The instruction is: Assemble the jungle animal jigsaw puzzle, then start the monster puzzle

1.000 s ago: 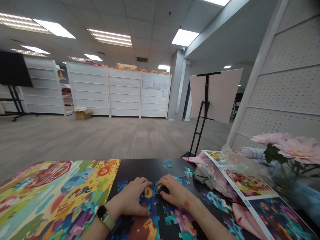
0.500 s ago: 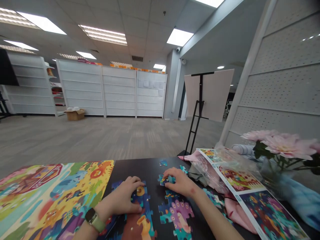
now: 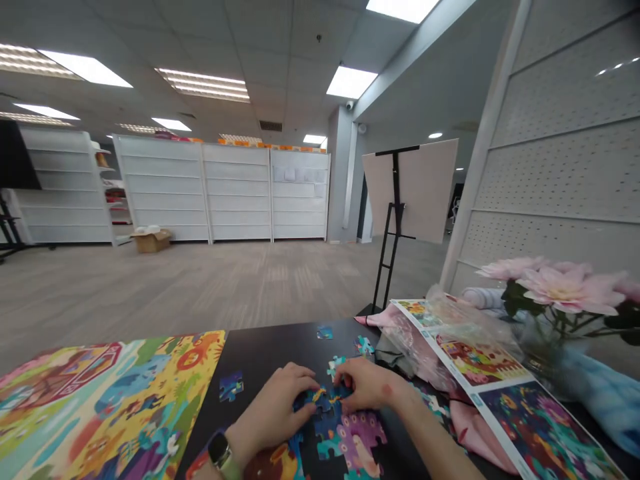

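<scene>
My left hand (image 3: 273, 413) and my right hand (image 3: 363, 387) meet over a group of blue jigsaw pieces (image 3: 320, 417) on the black table (image 3: 270, 353). Fingertips of both hands press on blue pieces at the group's middle, and part of it is hidden beneath them. A purple-patterned piece (image 3: 360, 440) lies just below my right hand. A loose blue piece (image 3: 231, 387) sits left of my left hand, and small pieces (image 3: 324, 332) (image 3: 364, 345) lie farther ahead. My left wrist wears a watch (image 3: 220, 450).
A large colourful puzzle picture (image 3: 115, 400) lies left of the table's black part. To the right are printed picture sheets (image 3: 540, 433), a plastic bag (image 3: 420, 347), pink cloth (image 3: 475, 433) and pink flowers (image 3: 565, 290) in a glass vase.
My left hand has slid right toward my right hand, uncovering the loose blue piece. My right hand has moved down onto the blue group with its piece.
</scene>
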A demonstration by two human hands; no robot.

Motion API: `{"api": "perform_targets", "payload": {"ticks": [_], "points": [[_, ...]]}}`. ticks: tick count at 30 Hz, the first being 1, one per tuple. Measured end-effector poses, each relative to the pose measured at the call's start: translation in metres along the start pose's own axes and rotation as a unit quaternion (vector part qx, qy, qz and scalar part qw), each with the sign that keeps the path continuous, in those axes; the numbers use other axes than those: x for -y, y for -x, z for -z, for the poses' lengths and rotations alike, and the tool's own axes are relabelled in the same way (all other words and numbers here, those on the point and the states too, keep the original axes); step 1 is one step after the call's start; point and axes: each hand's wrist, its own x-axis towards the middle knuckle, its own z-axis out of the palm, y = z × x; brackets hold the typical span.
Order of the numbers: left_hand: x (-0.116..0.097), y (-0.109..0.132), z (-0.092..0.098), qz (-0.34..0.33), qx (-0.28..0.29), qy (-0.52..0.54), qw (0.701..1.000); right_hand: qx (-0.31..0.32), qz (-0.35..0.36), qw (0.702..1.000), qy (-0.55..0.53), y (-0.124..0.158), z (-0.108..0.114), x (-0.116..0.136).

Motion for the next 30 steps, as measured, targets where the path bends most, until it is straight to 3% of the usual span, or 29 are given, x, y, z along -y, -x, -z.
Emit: {"api": "perform_targets", "payload": {"ticks": [6,21,30], "points": [[0.002,-0.02,-0.006,0.001,0.019,-0.004,1.0,-0.006,-0.025,1.0,0.012,-0.004,-0.005,-0.011],[0.007,-0.017,-0.014,-0.023,0.025,0.02,0.999,-0.008,-0.016,1.0,-0.001,-0.007,-0.009,-0.013],[-0.011,-0.021,-0.02,-0.041,-0.008,-0.035,0.999,-0.015,-0.021,1.0,-0.003,-0.005,-0.01,-0.012]]}}
